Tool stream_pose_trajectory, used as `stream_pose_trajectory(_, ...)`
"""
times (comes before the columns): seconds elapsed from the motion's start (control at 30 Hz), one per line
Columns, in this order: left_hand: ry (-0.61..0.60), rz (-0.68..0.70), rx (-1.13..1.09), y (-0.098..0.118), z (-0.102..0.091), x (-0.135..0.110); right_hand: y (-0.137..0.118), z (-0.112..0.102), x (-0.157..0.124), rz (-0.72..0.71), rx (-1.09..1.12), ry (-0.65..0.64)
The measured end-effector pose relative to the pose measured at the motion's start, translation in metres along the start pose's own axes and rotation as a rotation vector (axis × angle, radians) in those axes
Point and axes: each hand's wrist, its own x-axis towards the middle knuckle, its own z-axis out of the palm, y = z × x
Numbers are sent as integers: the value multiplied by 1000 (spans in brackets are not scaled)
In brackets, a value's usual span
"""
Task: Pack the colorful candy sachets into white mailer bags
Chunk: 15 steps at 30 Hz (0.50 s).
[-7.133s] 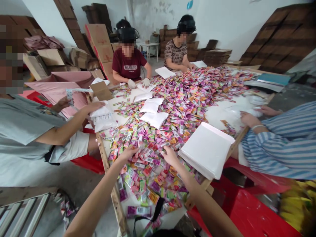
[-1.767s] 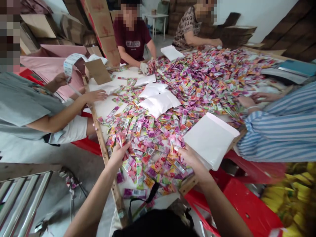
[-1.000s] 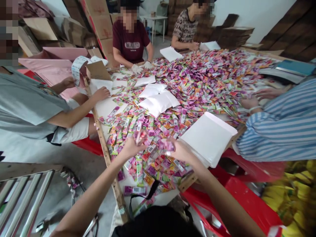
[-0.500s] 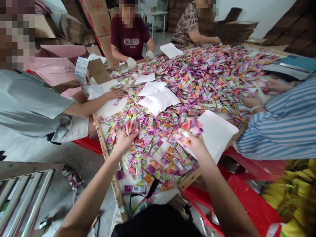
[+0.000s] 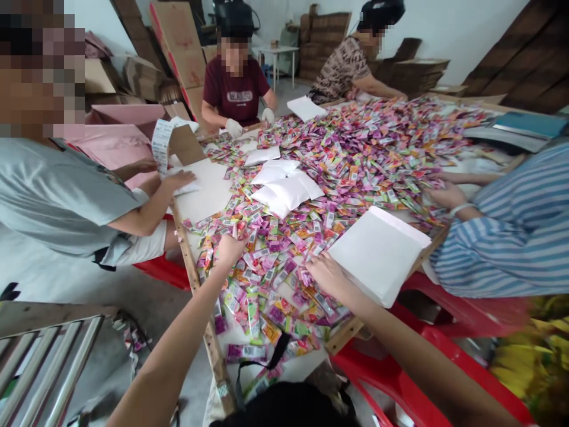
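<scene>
A wooden-framed table (image 5: 192, 270) is heaped with small colourful sachets (image 5: 355, 154). My left hand (image 5: 229, 250) sits on the near pile by the table's left edge, fingers curled, with a reddish sachet (image 5: 234, 230) sticking up from it. Over the sachets just left of a stack of flat white envelopes (image 5: 377, 254) lies my right hand (image 5: 328, 276), its fingers stretched out and nothing gripped. Several filled white bags (image 5: 284, 191) lie in the middle of the table.
A person in grey (image 5: 66, 196) on the left presses a white bag and holds a label strip (image 5: 160, 145). A striped sleeve (image 5: 511, 237) reaches in from the right. Two more people work at the far side. Red stools (image 5: 444, 385) and metal rollers (image 5: 40, 367) stand nearby.
Both my hands were raised with bunches of sachets half a second ago. They have come back down onto the pile, and the right hand no longer holds its bunch.
</scene>
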Motion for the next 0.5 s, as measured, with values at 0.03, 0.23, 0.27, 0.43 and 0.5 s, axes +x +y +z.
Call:
stream_pose_trajectory(0.03,5,0,31,2,7,4,0,1,1,8,-4,-1)
stream_pose_trajectory(0.23,7,12,49,3,35,13,3,11,2,45,-14,29)
stream_pose_trajectory(0.27,7,11,23,1,36,12,4,13,3,40,-10,35)
stream_pose_trajectory(0.43,0,40,-260,-3,14,4,13,12,2,77,217,119)
stream_pose_trajectory(0.5,13,62,-446,-4,-5,3,19,6,-1,158,522,273)
